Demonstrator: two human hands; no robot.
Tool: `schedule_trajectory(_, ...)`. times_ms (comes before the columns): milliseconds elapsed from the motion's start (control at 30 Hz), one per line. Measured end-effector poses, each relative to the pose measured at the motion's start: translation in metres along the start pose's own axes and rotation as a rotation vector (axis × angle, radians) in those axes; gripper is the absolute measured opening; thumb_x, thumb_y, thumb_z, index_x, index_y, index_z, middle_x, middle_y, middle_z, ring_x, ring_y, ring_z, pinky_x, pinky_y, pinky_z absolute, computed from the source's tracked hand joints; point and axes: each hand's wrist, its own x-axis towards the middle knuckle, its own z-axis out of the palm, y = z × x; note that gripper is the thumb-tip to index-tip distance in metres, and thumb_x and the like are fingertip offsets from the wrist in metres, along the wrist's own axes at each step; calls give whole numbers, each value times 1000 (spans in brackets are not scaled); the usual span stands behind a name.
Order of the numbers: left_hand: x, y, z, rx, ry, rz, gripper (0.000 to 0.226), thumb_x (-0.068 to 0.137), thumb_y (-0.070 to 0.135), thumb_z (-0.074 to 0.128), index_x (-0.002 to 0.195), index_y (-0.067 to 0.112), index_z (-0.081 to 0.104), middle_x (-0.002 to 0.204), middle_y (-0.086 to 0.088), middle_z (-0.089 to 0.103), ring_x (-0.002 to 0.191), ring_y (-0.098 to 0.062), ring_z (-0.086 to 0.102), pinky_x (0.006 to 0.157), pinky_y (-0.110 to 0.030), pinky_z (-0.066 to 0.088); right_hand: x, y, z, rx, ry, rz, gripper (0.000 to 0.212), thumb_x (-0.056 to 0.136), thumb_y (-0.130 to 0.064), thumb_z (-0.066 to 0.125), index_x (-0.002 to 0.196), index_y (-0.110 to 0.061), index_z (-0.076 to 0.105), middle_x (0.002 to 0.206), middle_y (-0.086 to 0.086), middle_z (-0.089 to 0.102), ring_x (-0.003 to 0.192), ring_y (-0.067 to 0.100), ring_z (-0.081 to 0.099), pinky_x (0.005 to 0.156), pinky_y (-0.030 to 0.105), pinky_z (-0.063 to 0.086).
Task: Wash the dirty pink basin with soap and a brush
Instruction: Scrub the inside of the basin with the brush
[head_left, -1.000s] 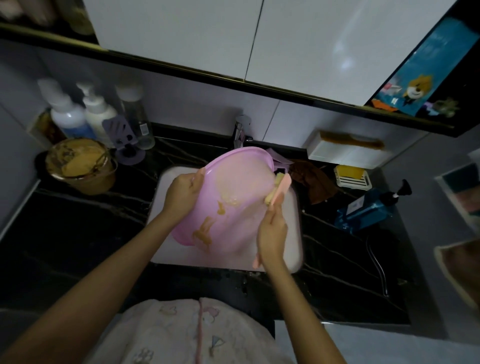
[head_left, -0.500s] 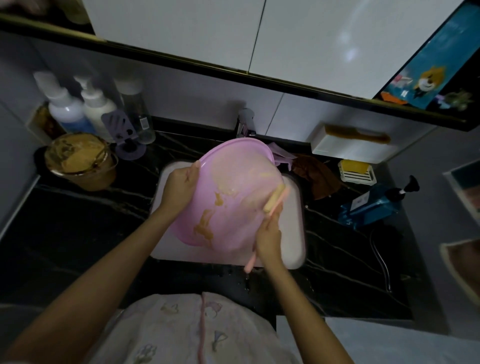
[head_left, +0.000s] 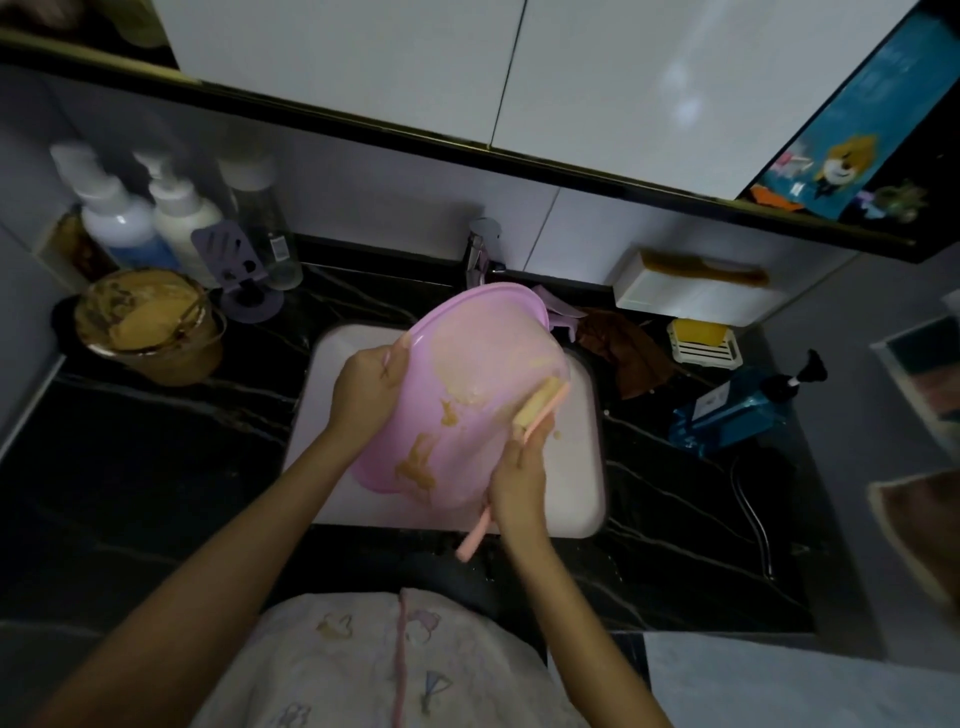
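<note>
The pink basin (head_left: 467, 384) is being held tilted over the white sink (head_left: 582, 467), its rim clamped by the left hand (head_left: 366, 384); tan smears are clinging inside it. A pink brush (head_left: 540, 405) is being gripped by the closed right hand (head_left: 519, 478), its bristles being pressed against the basin's inner wall. A tan-filled bucket (head_left: 150, 325) is being kept on the black counter (head_left: 156, 467) at left, near pump bottles (head_left: 145, 218). A blue soap dispenser (head_left: 737, 410) is lying at right.
</note>
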Motion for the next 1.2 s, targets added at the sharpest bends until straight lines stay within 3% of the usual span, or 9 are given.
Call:
schedule_trajectory(100,3,-5,-5,-69,34,-38,65,89,59,26,54,6,42,51,-5,44,53,-18,40,53,-37,35,-17,2,2,-168,-69,-165,60,103,-26,25,148,-37,-12,93,11,61,78,22,60,68,25,40)
schedule_trajectory(233,2,-7,-6,-88,29,-59,76,87,61,23,64,-5,52,59,-19,54,57,-22,47,58,-41,42,8,9,-17,-249,111,-72,54,103,-26,26,151,-30,1,98,23,63,88,34,62,63,26,30)
schedule_trajectory(400,1,-5,-10,-62,57,-93,64,97,46,29,64,-5,50,58,-15,51,58,-22,46,59,-43,42,-27,6,-8,-485,-1,-406,56,101,-39,24,148,-37,-7,77,16,65,69,32,61,60,34,41)
schedule_trajectory(633,-2,-5,-10,-79,-6,-104,45,102,30,30,77,4,57,80,-12,61,76,-22,54,70,-33,38,-13,3,-24,-914,54,-838,57,91,-37,38,146,-30,24,44,0,50,31,23,45,33,23,26)
schedule_trajectory(767,-19,-10,-21,-186,-153,-111,21,100,30,31,82,23,38,80,12,42,69,8,45,71,-22,32,2,-21,-38,-949,163,-769,59,91,-33,47,147,-28,29,43,5,50,32,27,46,37,24,23)
schedule_trajectory(867,-45,-26,-20,-287,-202,-176,22,102,23,35,83,29,45,86,17,47,74,18,48,75,-12,36,7,-34,-54,-997,47,-668,58,100,-36,36,150,-34,6,65,14,62,55,34,58,48,31,35)
schedule_trajectory(967,-63,-40,-9,-316,-157,-203,22,101,12,36,92,13,56,88,10,56,83,3,52,77,-8,38,15,-41,-64,-980,66,-661,57,101,-39,32,149,-38,2,75,16,65,65,35,61,52,32,34)
schedule_trajectory(1067,-54,-24,-12,-290,-61,-88,22,100,8,38,86,14,53,80,5,55,72,11,52,70,-2,36,24,-46,-75,-919,49,-620,53,100,-43,28,149,-39,8,79,15,65,67,33,60,51,30,34)
schedule_trajectory(1200,-16,9,-21,-68,-94,148,39,93,43,33,70,16,49,67,-3,54,65,-12,48,64,-29,38,33,-54,-83,-747,24,-476,47,101,-40,26,148,-35,22,97,20,67,85,36,63,60,36,41)
